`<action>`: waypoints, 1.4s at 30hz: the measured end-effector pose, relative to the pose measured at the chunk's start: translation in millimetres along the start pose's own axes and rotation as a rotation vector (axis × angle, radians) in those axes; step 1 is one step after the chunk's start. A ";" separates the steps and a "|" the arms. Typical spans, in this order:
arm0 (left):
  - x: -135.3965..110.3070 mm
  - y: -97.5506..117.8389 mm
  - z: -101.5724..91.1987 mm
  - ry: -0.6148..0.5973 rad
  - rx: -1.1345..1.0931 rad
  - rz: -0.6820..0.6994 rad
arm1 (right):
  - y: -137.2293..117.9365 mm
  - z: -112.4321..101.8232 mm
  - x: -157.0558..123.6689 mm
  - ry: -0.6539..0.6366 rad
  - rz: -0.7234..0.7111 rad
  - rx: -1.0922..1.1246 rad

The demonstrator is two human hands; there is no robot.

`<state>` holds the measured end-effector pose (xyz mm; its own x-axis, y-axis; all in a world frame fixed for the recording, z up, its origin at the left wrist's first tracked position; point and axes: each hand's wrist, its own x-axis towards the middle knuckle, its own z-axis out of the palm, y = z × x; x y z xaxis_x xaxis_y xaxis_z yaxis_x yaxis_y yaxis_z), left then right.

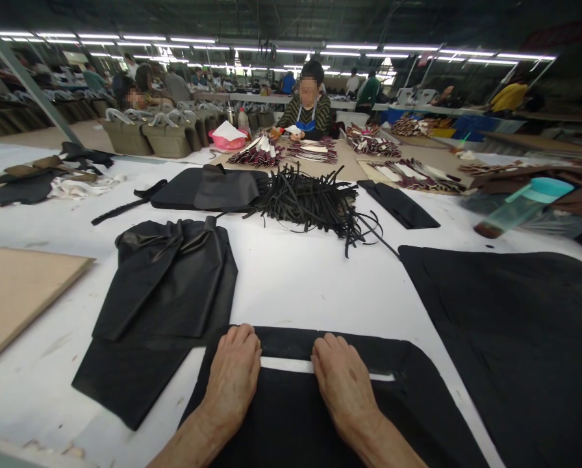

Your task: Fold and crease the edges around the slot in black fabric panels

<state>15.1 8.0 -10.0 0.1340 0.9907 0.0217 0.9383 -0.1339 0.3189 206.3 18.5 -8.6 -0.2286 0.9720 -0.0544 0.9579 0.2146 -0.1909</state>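
A large black sheet panel [291, 416], leather-like, lies before me on the white table. Along its far side runs a black band [286, 341], with a narrow white strip [287, 365] showing just below it. My left hand [233, 370] rests on the left part of this band, fingers bent over the far edge. Farther right along the same edge, my right hand [342, 380] has its fingers curled over the band too. Both fingertips are hidden. Left of the panel are creased black leather pieces [169, 279], partly overlapping.
Cut black strips [310, 198] are heaped beyond my hands, beside a stack of black pieces [184, 188]. Another big black sheet [510, 325] covers the right side. A teal-lidded bottle [525, 207] stands behind it; a tan board [23, 292] lies left. A co-worker [308, 107] sits opposite.
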 end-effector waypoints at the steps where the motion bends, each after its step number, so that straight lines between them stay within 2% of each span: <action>1: 0.1 1.5 -0.3 0.000 0.014 -0.010 | -1.5 -3.2 1.4 -0.034 0.016 -0.012; 9: -4.2 6.2 3.3 0.034 0.113 -0.039 | -6.5 -27.0 12.2 -0.238 0.077 -0.015; 11: -4.8 4.2 7.2 0.046 0.176 0.090 | -7.2 -31.4 15.0 -0.260 0.091 -0.012; 15: -2.0 2.8 11.9 0.032 0.411 0.514 | -8.5 -37.9 20.3 -0.282 0.105 -0.002; 18: 2.3 6.3 11.1 -0.025 0.465 0.619 | -8.7 -40.2 22.9 -0.298 0.108 0.009; 21: 4.6 7.7 12.1 -0.034 0.464 0.630 | -8.7 -41.8 23.5 -0.311 0.111 0.016; 27: -4.1 -15.8 20.3 0.127 0.467 0.703 | -8.8 -46.4 23.2 -0.327 0.120 0.019; 32: -14.4 -44.1 17.4 0.211 0.408 0.629 | -8.9 -46.7 22.1 -0.329 0.117 0.029; 35: -17.4 -50.3 13.8 0.237 0.397 0.567 | -7.9 -45.9 19.3 -0.318 0.113 0.040; 38: -19.4 -39.8 10.4 0.261 0.372 0.469 | -6.6 -44.8 17.5 -0.302 0.112 0.054; 40: -20.3 -23.0 10.6 0.263 0.351 0.403 | -5.9 -43.4 17.6 -0.288 0.111 0.062; 42: -20.0 -1.4 15.4 0.241 0.298 0.406 | -5.1 -40.8 18.0 -0.268 0.105 0.071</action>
<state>16.1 -12.0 -25.5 0.4599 0.8307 0.3137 0.8807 -0.4719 -0.0414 204.4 38.8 31.3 -0.1754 0.9265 -0.3330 0.9665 0.0976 -0.2375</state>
